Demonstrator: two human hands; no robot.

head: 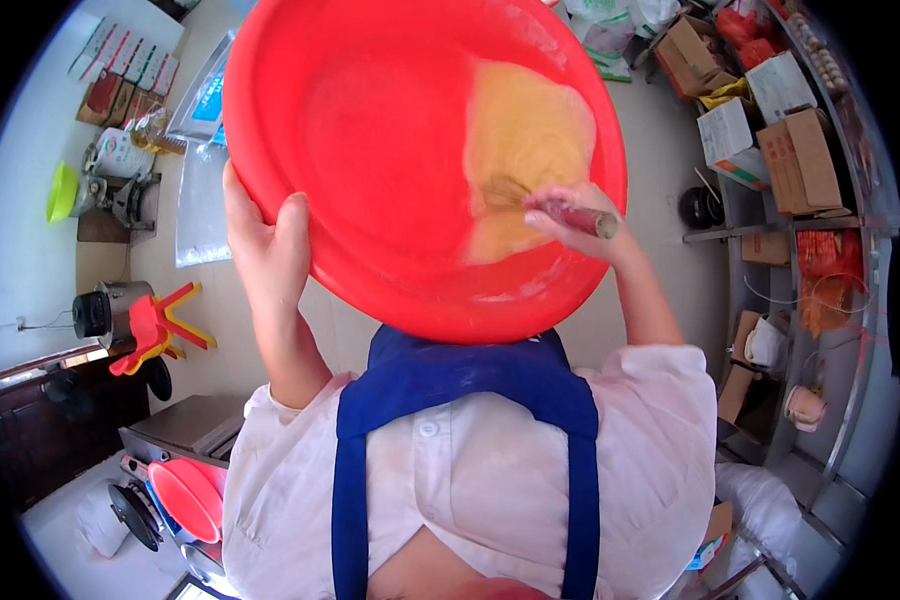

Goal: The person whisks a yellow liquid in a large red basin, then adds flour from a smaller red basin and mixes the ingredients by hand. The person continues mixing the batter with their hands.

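Observation:
A large red plastic basin (390, 157) is tilted in front of my chest, its lower rim against my blue apron (472, 375). My left hand (266, 232) grips the basin's left rim, thumb on the inner side and fingers hidden beneath. Yellow batter (529, 120) has pooled on the right side of the basin. Closed around the handle of a wire whisk (581, 217), my right hand (577, 214) is over the basin's right part. The whisk's wires dip into the batter and look blurred. Pale smears mark the basin's inner wall.
Metal shelving (769, 229) with cardboard boxes (802, 161) lines the right side. At the left are stacked red and yellow stools (161, 326), a large metal pot (124, 300) and a green bowl (62, 191). Another red basin (187, 499) sits at the lower left.

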